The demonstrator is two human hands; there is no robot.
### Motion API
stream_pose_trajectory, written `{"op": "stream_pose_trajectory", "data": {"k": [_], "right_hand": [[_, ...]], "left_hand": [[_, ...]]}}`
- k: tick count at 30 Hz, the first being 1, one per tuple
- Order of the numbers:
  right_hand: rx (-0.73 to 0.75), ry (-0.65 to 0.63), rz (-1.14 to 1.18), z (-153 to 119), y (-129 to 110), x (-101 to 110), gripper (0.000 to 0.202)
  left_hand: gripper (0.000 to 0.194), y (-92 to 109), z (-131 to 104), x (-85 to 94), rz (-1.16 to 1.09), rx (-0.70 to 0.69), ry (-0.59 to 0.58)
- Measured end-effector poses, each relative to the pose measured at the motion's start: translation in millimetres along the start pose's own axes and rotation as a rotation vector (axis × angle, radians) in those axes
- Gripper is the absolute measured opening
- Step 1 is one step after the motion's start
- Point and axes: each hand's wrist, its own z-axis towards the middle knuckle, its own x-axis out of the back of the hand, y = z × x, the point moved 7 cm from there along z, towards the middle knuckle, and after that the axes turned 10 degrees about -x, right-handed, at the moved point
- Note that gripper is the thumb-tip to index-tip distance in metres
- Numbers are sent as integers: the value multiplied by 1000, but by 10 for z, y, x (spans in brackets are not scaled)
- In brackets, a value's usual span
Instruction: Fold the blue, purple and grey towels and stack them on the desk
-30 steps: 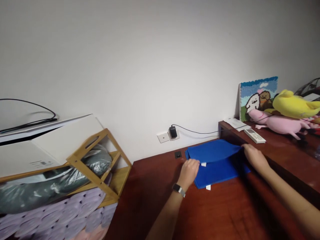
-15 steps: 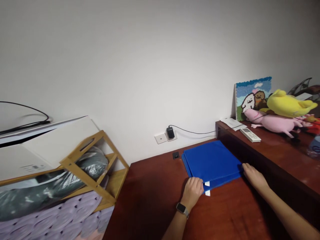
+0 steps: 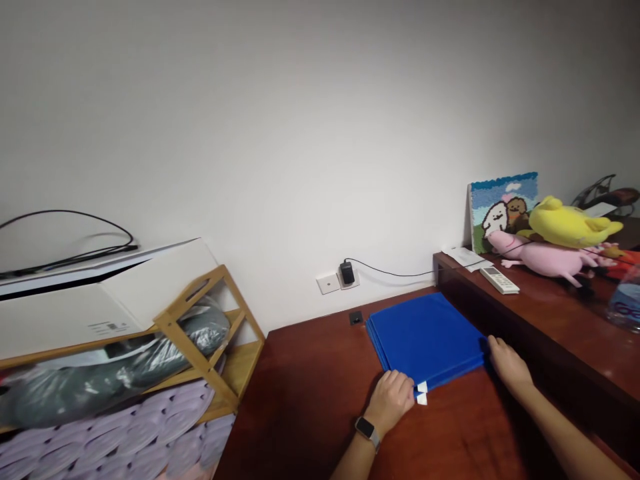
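A flat, layered stack of blue fabric (image 3: 425,337) lies on the dark red wooden desk (image 3: 310,387), with two white tags (image 3: 423,393) poking out at its near edge. At the near left corner, my left hand (image 3: 393,400) is closed on the stack's edge, its fingertips partly hidden; the wrist wears a watch (image 3: 367,430). My right hand (image 3: 507,363) grips the near right corner with its fingers curled together. The layers lie nearly flush along the front.
A raised ledge to the right holds a white remote control (image 3: 500,280), papers (image 3: 463,257), a dog picture (image 3: 505,210) and pink (image 3: 540,257) and yellow (image 3: 573,223) plush toys. A black plug (image 3: 347,272) sits in the wall socket. Left stands a wooden rack (image 3: 200,333).
The top layer's near edge has come down towards me, so the gap between the layers at the front has narrowed. Both hands keep their corners. The camera view has shifted slightly.
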Motion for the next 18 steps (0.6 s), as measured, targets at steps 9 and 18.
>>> {"op": "stream_pose_trajectory", "data": {"k": [9,18], "right_hand": [[10,76,296,-24,46,481,21],[251,684,663,-234,-18,2759,30]], "left_hand": [[14,-220,121,380,-44,200,127],[15,-957,897,2246,-135,197,508]]}}
